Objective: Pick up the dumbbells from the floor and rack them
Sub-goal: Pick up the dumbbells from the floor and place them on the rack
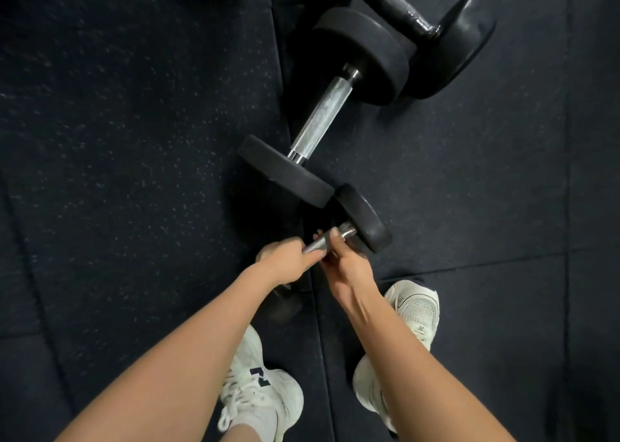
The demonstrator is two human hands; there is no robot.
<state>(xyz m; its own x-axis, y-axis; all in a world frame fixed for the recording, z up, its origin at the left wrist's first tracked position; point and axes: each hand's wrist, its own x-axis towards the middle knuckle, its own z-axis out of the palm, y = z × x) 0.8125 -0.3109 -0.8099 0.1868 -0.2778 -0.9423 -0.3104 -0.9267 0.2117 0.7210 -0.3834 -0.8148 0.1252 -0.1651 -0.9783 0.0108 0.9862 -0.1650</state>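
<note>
A small black dumbbell (pixel 364 218) with a chrome handle lies at my feet, and both hands grip its handle. My left hand (pixel 288 258) wraps the near part of the bar. My right hand (pixel 342 260) closes on the bar closer to the far head. Its near head (pixel 283 307) shows partly under my left wrist. Beyond it a larger dumbbell (pixel 322 116) with a knurled chrome handle rests on the floor, its near plate touching the small one. An all-black dumbbell (pixel 402 8) lies further back.
Dark speckled rubber floor tiles (pixel 134 139) cover the whole area, with seams running past my feet. My white trainers (pixel 261 391) stand just behind the small dumbbell. No rack shows in view.
</note>
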